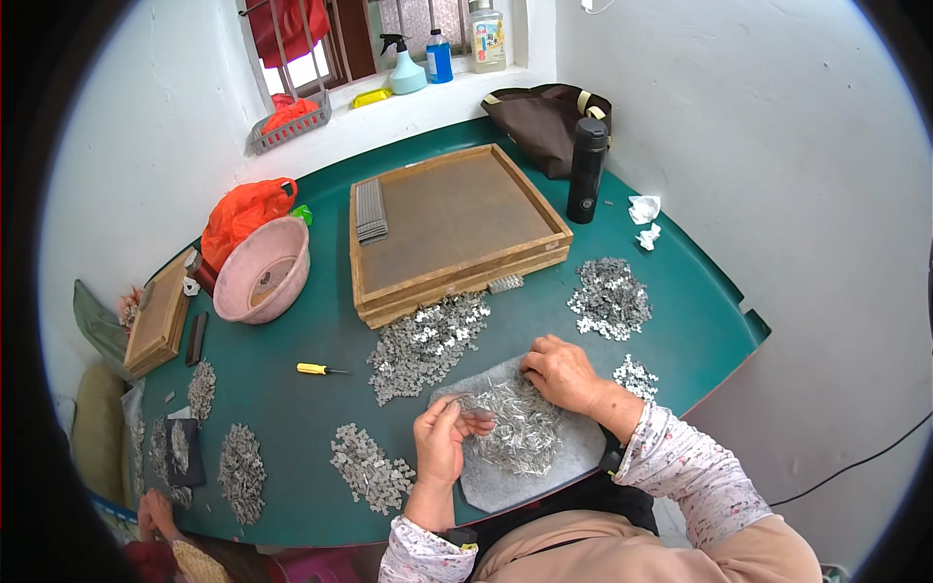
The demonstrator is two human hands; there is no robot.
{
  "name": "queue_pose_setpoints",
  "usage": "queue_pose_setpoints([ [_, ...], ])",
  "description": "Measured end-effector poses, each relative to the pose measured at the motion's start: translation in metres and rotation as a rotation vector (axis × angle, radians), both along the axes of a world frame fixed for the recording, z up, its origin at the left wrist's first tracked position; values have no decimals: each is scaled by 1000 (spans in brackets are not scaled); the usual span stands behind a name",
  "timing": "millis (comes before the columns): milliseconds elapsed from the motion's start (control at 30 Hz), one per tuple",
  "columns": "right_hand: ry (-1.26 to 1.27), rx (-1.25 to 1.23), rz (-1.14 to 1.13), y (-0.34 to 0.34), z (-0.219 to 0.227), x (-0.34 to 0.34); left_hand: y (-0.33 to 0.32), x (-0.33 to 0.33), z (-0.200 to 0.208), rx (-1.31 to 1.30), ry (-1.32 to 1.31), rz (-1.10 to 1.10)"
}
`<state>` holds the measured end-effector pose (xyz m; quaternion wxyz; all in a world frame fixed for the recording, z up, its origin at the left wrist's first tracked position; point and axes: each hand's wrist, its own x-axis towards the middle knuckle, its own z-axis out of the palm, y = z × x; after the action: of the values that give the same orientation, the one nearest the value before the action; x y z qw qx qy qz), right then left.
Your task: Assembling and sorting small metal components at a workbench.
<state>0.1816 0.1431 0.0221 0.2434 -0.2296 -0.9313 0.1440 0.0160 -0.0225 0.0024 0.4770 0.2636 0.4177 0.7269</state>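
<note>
A heap of thin shiny metal pins (515, 432) lies on a grey cloth-like mat (476, 494) at the table's near edge. At the heap's left side, my left hand (445, 437) is closed, thumb against fingers. Something small and greyish seems to be pinched there, too small to name. My right hand (564, 374) curls its fingers down at the heap's upper right edge; what they grip, if anything, is hidden. Beyond the mat spreads a pile of small grey metal parts (428, 345), and another pile of metal parts (372, 468) sits left of my left hand.
Stacked wooden trays (462, 282) stand at the back, near a black flask (587, 170). More metal parts (610, 299) are piled at right. A yellow-handled screwdriver (313, 369) and a pink basin (238, 301) lie leftward. Another person's hands (158, 515) show at lower left.
</note>
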Motion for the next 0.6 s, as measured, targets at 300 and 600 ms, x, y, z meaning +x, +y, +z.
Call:
queue_pose_setpoints([
  [300, -169, 194, 92, 0, 1, -5, 1, 3, 1, 5, 34, -59],
  [600, -43, 119, 94, -9, 7, 4, 0, 2, -3, 37, 15, -103],
])
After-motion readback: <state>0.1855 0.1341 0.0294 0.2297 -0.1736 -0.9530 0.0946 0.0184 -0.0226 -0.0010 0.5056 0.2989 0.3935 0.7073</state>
